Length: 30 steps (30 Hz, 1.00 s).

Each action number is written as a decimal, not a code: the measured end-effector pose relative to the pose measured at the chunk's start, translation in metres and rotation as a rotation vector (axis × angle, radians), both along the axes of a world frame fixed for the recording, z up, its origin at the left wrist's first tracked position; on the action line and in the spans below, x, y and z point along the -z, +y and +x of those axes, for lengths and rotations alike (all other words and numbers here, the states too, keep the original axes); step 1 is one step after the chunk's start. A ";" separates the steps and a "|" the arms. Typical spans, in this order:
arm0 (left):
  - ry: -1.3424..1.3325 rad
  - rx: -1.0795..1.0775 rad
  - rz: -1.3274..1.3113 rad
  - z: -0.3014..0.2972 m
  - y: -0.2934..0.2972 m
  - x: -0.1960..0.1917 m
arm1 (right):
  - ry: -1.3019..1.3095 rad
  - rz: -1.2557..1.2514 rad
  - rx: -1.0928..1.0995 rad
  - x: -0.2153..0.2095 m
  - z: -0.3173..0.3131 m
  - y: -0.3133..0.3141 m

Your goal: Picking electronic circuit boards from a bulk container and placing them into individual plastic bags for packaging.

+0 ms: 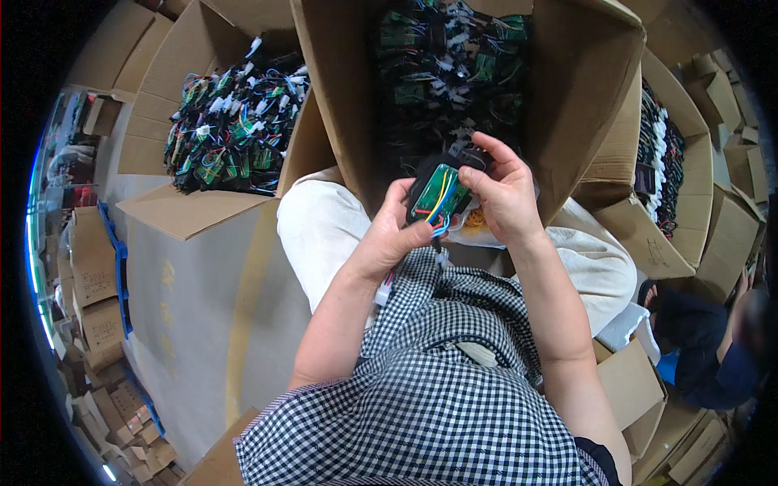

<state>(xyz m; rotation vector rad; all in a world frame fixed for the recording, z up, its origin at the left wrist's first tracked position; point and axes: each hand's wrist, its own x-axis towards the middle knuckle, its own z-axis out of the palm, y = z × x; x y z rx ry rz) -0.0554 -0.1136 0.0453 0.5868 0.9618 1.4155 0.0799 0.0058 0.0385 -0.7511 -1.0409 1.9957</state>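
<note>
We held a small green circuit board (438, 194) with coloured wires above our lap, in front of an open cardboard box (567, 89) full of similar boards. Our left hand (391, 236) curled around its lower edge, thumb pressing near the wires. Our right hand (504, 190) gripped its upper right side, fingers bent over the top.

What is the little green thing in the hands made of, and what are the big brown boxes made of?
The green board, held by the left hand and right hand, looks like a rigid, glossy circuit board, probably fibreglass, with plastic-coated coloured wires on it. It sits in a black casing, likely plastic. The brown box looks like matte corrugated cardboard: creased flaps, dull surface.
</note>
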 end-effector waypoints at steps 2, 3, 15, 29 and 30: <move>0.289 -0.021 -0.071 0.009 0.002 -0.009 | -0.004 -0.057 0.042 0.003 -0.001 -0.003; 0.283 -0.019 -0.081 0.008 0.003 -0.005 | -0.010 -0.068 0.043 0.004 0.001 -0.002; -0.271 -0.259 -0.239 -0.016 0.008 0.043 | -1.308 1.318 -0.498 0.160 0.063 -0.004; -0.277 -0.228 -0.151 -0.009 -0.003 0.041 | -1.313 1.578 -0.539 0.174 0.073 0.001; -0.269 -0.230 -0.142 -0.009 -0.007 0.041 | -1.308 1.587 -0.529 0.178 0.075 0.002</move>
